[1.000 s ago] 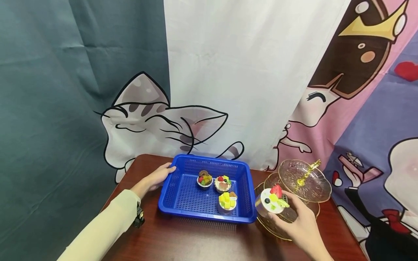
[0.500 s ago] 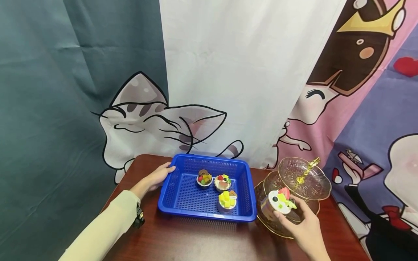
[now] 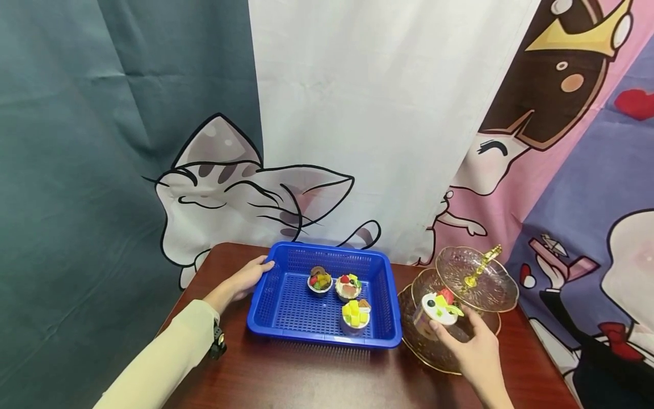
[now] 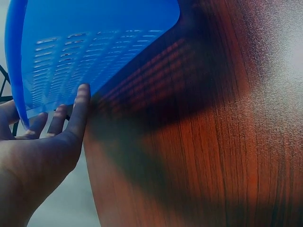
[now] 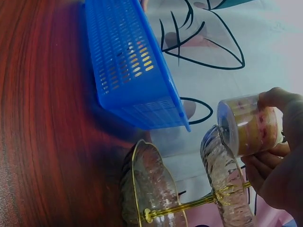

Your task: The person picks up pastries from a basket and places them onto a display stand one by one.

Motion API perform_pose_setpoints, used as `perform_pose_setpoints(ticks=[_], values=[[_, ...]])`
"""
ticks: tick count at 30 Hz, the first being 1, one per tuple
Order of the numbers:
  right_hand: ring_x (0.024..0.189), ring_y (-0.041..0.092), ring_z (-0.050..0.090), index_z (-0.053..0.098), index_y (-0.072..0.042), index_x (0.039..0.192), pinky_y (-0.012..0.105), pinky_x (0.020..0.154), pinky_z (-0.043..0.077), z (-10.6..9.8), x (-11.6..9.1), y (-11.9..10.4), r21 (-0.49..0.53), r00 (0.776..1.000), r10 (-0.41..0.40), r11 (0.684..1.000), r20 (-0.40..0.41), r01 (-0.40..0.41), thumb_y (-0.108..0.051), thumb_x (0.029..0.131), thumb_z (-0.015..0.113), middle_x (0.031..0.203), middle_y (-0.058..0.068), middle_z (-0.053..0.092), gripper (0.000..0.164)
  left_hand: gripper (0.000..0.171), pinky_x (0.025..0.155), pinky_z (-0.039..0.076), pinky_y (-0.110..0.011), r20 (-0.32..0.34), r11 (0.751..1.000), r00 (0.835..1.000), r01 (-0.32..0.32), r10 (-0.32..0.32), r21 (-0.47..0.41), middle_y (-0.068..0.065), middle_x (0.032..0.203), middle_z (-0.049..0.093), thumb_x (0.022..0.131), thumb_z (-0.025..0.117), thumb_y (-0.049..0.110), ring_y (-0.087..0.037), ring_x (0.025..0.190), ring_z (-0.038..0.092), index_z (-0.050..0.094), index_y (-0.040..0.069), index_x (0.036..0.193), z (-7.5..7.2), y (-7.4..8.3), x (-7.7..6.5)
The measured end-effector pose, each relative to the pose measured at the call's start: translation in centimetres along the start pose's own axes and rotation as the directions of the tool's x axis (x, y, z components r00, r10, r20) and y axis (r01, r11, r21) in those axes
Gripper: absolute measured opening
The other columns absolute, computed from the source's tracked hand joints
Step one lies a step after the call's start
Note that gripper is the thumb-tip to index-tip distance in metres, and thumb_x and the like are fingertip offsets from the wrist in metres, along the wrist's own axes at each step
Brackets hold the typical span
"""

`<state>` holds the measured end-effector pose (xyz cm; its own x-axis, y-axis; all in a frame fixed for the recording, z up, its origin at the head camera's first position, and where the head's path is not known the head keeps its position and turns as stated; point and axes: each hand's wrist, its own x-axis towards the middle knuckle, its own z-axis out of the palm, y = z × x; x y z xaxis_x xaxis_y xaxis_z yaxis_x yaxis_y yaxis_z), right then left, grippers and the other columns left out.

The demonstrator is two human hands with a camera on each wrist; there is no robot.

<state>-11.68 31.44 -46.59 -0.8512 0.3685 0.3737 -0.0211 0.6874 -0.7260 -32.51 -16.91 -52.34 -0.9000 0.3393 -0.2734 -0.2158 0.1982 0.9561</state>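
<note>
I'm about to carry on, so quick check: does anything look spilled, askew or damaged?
Nothing stands out: three dessert cups sit toppings-up in the blue basket, the right hand holds a fourth cup at the tiered stand, and no spill or breakage shows.

Head camera looks forward and down over the bench [image 3: 306, 380]. Left wrist camera faces the outside of the blue basket [image 4: 106, 21] from close by. Right wrist camera, tipped sideways, looks closely at the tiered stand [image 5: 182, 208], sharing basket and stand with the head view.
</note>
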Motion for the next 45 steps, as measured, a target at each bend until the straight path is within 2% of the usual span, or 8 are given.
perform_pose_setpoints(ticks=[3,9,15,19,27,33,40,45], values=[[0.116,0.038,0.063,0.065,0.005,0.133,0.02,0.09,0.039,0.2,0.4,0.1,-0.011,1.0,0.007,1.0,-0.022,-0.008,-0.025,0.08,0.095,0.125,0.027,0.07,0.067,0.053,0.097,0.058,-0.05,-0.005,1.0,1.0,-0.001,0.001,-0.007,-0.031,0.15,0.052,0.117,0.038,0.029,-0.04,0.127,0.063,0.029,0.003,0.162,0.0,-0.1,0.0],[0.117,0.043,0.064,0.068,0.0,0.131,0.043,0.093,0.043,0.4,1.0,0.2,-0.031,0.997,0.003,1.0,-0.074,-0.005,-0.026,0.08,0.095,0.12,0.027,0.072,0.063,0.052,0.096,0.059,-0.048,0.002,0.999,1.0,-0.011,0.011,-0.05,-0.034,0.149,0.051,0.117,0.037,0.025,-0.044,0.129,0.061,0.028,-0.001,0.161,0.2,-0.2,0.2],[0.112,0.049,0.066,0.069,0.0,0.131,0.045,0.089,0.044,1.1,1.4,1.3,-0.062,0.985,-0.073,0.996,-0.158,0.064,-0.023,0.074,0.097,0.116,0.031,0.072,0.067,0.051,0.093,0.06,-0.046,-0.009,0.999,1.0,-0.015,0.014,-0.041,-0.032,0.148,0.053,0.117,0.037,0.026,-0.043,0.127,0.062,0.03,0.0,0.16,0.2,-0.5,0.3],[0.109,0.051,0.065,0.068,0.004,0.126,0.059,0.088,0.046,1.5,1.7,1.8,-0.094,0.976,-0.123,0.99,-0.178,0.108,-0.022,0.072,0.097,0.113,0.032,0.071,0.066,0.049,0.092,0.06,-0.045,-0.014,0.999,1.0,-0.016,0.016,-0.043,-0.032,0.146,0.054,0.117,0.037,0.026,-0.043,0.126,0.063,0.032,0.0,0.159,0.2,-0.6,0.4],[0.103,0.052,0.064,0.068,0.01,0.113,0.063,0.083,0.046,1.9,2.1,2.7,-0.143,0.957,-0.223,0.97,-0.185,0.198,-0.018,0.069,0.097,0.106,0.032,0.069,0.059,0.05,0.097,0.059,-0.047,-0.004,0.999,1.0,-0.018,0.018,-0.041,-0.032,0.148,0.052,0.117,0.036,0.027,-0.045,0.13,0.06,0.031,0.0,0.159,0.3,-0.5,0.3],[0.106,0.058,0.062,0.065,0.011,0.121,0.069,0.085,0.046,1.8,2.3,3.2,-0.166,0.945,-0.29,0.95,-0.148,0.266,-0.017,0.067,0.096,0.114,0.036,0.068,0.069,0.052,0.1,0.057,-0.049,-0.022,1.0,1.0,-0.011,0.011,-0.012,-0.03,0.15,0.053,0.117,0.037,0.028,-0.041,0.129,0.061,0.03,0.001,0.161,0.2,-0.2,0.2],[0.113,0.059,0.06,0.061,0.007,0.135,0.069,0.09,0.046,0.7,2.1,3.3,-0.184,0.953,-0.296,0.943,-0.072,0.279,-0.018,0.068,0.098,0.125,0.034,0.065,0.081,0.052,0.1,0.057,-0.05,-0.014,1.0,1.0,-0.012,0.012,-0.001,-0.03,0.15,0.052,0.117,0.037,0.028,-0.041,0.129,0.061,0.029,0.001,0.161,0.4,-0.1,0.0],[0.11,0.056,0.06,0.064,0.009,0.124,0.069,0.087,0.046,-0.4,1.7,3.4,-0.2,0.952,-0.302,0.937,-0.049,0.287,-0.017,0.067,0.099,0.118,0.033,0.066,0.071,0.051,0.099,0.058,-0.049,-0.01,1.0,1.0,-0.009,0.009,-0.013,-0.031,0.15,0.051,0.117,0.036,0.028,-0.043,0.13,0.061,0.029,0.001,0.16,0.4,0.0,-0.1]])
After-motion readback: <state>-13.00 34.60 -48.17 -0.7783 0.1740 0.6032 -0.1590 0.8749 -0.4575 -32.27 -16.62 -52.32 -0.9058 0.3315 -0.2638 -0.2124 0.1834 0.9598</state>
